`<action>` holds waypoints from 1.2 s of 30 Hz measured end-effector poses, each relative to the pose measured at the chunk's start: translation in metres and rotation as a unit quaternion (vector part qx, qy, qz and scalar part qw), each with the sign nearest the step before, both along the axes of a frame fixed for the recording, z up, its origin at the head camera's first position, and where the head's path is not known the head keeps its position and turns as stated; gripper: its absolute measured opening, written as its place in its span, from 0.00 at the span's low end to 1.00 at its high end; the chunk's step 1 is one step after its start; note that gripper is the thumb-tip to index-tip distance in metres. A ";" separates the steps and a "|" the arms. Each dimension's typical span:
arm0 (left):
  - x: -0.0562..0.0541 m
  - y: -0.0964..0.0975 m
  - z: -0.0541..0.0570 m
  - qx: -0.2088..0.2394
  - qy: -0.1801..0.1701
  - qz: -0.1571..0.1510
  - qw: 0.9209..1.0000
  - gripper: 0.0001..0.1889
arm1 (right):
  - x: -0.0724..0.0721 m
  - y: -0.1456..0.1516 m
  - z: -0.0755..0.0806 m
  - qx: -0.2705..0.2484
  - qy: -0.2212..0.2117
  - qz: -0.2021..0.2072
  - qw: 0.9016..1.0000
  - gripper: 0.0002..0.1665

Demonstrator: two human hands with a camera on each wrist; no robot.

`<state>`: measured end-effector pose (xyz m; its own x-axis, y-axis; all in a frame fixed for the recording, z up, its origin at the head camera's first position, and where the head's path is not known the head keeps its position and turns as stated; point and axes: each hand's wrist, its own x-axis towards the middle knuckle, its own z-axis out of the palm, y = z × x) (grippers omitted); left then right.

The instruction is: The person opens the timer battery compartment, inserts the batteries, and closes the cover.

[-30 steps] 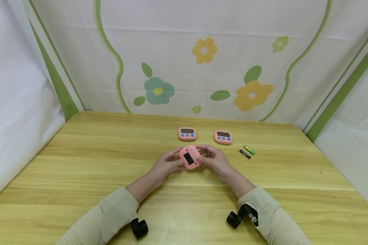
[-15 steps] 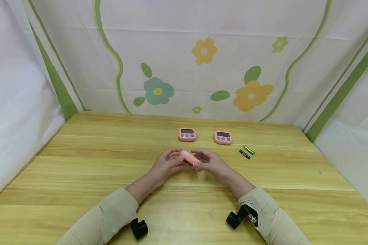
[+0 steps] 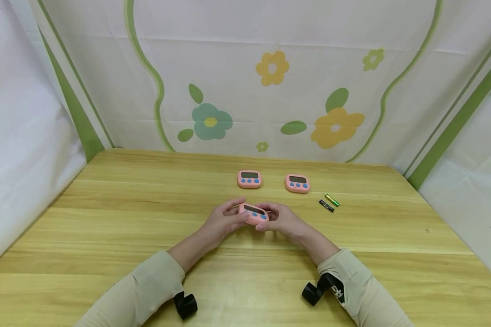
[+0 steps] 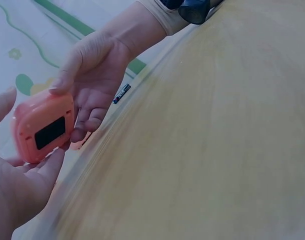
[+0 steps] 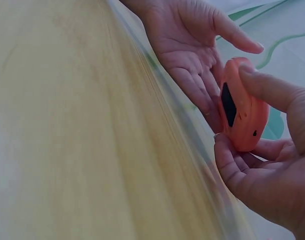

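Between both hands I hold a pink digital timer [image 3: 255, 210] above the table, its screen and blue buttons tilted up. My left hand [image 3: 222, 221] grips its left end, the thumb over the front in the head view. The right hand [image 3: 287, 222] holds the opposite end, thumb near the lower right corner and fingers behind. On the back of the held timer [image 4: 46, 127], a dark rectangle shows in the left wrist view. Two matching timers lie face up beyond my hands, one on the left [image 3: 249, 179] and one on the right [image 3: 297, 183].
To the right lie two small batteries, one green [image 3: 332, 200] and one black [image 3: 326, 205], side by side on the wooden table [image 3: 127, 204]. A white curtain with printed flowers [image 3: 245, 100] hangs behind the table's far edge.
The held timer has turned over: its back faced up a second ago, then its edge, and now its screen and buttons. The other timers and batteries stay put.
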<state>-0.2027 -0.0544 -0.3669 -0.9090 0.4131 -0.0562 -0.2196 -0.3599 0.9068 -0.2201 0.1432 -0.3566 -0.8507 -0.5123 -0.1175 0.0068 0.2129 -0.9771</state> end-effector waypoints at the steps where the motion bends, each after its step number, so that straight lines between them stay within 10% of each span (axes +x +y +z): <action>1: 0.000 0.000 -0.001 -0.010 -0.004 -0.001 1.000 0.31 | 0.000 0.000 0.001 0.003 0.001 -0.003 1.000 0.38; 13: 0.001 0.003 -0.004 -0.075 0.001 -0.026 0.997 0.36 | 0.001 0.000 -0.001 -0.002 0.006 0.001 1.000 0.41; 36: -0.001 0.003 -0.006 -0.138 0.015 0.025 0.990 0.38 | 0.001 -0.001 0.000 -0.035 0.012 -0.008 0.999 0.41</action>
